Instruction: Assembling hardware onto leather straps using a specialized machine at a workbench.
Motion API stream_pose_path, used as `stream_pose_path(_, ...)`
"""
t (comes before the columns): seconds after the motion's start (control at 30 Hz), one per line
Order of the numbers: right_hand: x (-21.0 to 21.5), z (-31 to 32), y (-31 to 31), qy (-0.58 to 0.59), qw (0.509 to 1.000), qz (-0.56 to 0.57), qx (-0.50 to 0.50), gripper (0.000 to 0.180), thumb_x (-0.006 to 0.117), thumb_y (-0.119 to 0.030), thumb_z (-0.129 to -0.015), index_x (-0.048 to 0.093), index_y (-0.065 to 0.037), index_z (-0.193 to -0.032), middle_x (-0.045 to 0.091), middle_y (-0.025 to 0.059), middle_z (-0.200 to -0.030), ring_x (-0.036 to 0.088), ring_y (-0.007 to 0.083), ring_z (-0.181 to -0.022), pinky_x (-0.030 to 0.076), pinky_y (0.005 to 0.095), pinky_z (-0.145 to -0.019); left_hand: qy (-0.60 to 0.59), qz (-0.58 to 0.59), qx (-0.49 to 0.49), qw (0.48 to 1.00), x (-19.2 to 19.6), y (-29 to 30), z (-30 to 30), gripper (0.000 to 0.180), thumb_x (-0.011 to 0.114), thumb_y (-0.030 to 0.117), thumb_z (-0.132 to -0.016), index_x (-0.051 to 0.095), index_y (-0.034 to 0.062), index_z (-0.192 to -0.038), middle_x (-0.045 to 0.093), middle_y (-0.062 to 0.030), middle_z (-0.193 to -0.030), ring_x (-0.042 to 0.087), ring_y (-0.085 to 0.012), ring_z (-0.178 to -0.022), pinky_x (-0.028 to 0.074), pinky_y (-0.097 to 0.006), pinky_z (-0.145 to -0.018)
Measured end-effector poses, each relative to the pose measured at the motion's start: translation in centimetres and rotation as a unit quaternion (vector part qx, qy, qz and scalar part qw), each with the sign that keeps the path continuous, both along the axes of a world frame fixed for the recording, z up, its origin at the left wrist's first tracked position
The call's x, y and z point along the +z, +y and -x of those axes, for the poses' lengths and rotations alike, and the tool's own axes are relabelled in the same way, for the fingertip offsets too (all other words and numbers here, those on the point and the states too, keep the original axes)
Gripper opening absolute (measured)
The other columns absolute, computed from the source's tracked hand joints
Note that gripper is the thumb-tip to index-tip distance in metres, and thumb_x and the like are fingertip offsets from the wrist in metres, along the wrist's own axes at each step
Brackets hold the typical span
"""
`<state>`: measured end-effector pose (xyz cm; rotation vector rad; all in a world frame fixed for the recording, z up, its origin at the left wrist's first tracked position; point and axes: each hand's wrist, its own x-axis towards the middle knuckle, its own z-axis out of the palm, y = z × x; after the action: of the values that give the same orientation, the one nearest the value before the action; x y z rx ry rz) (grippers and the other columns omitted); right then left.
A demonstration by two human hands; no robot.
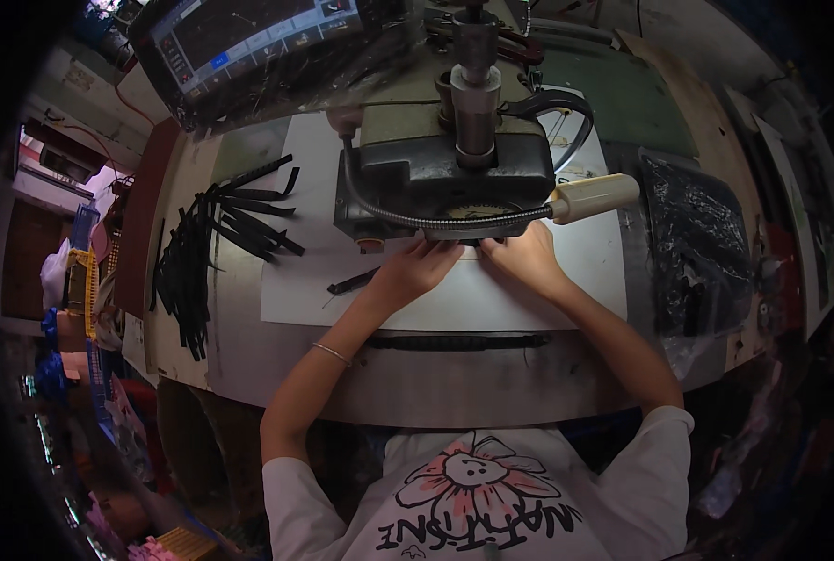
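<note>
My left hand and my right hand meet at the front lower edge of a dark sewing-machine-like head. Their fingers are bent and closed, with the tips partly hidden beneath the machine. Between the fingertips shows a small part of a black strip, pinched from both sides. Another black strip end pokes out beside my left wrist on the white sheet; whether it is the same piece I cannot tell. One more long black strip lies along the table's near edge.
A heap of black strips lies at left. A dark plastic-wrapped bundle is at right. A lamp with a cream handle and bendy metal neck crosses the machine's front. A screen wrapped in clear film hangs at upper left.
</note>
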<state>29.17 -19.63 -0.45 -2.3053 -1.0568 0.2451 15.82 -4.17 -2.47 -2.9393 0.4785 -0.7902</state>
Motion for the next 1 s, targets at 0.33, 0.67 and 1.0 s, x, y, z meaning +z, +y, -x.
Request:
stream_pose_path(0.33,-1.9,0.7,-1.1,-0.116,0.977,-0.179,-0.001,0.024,0.064,-0.014,-0.069,0.061,-0.003,-0.091,0.060,0.0163,-0.095,0.052,0.0361,-0.091,0.039,0.0425,-0.080,0.016,-0.017,-0.016,1.000,0.5,-0.3,-0.5,0.035,0.057,0.007,-0.076,0.058,0.0048,-0.111,0.060,-0.0043,-0.103,0.059,-0.0166,-0.095,0.046,-0.029,-0.087)
stream_pose_path(0.67,-2.3,1.2,-2.0,-0.052,0.975,-0.202,0.070,0.014,0.064,-0.005,-0.075,0.060,0.001,-0.087,0.058,0.0162,-0.083,0.052,0.0343,-0.085,0.042,0.0403,-0.075,0.014,-0.069,-0.009,0.997,0.5,-0.9,-0.4,0.032,0.057,0.006,-0.076,0.058,0.0002,-0.108,0.059,-0.0068,-0.104,0.055,-0.0198,-0.100,0.044,-0.032,-0.090)
stream_pose_path(1.0,-3.1,0.0,-1.9,0.042,0.973,-0.222,0.043,0.016,0.071,-0.012,-0.067,0.061,0.000,-0.070,0.061,0.0138,-0.075,0.056,0.0330,-0.079,0.040,0.0391,-0.074,0.130,-0.100,0.090,0.982,1.0,-3.5,0.4,0.042,0.051,0.007,-0.074,0.050,-0.0076,-0.114,0.052,-0.0158,-0.108,0.052,-0.0258,-0.103,0.042,-0.034,-0.091)
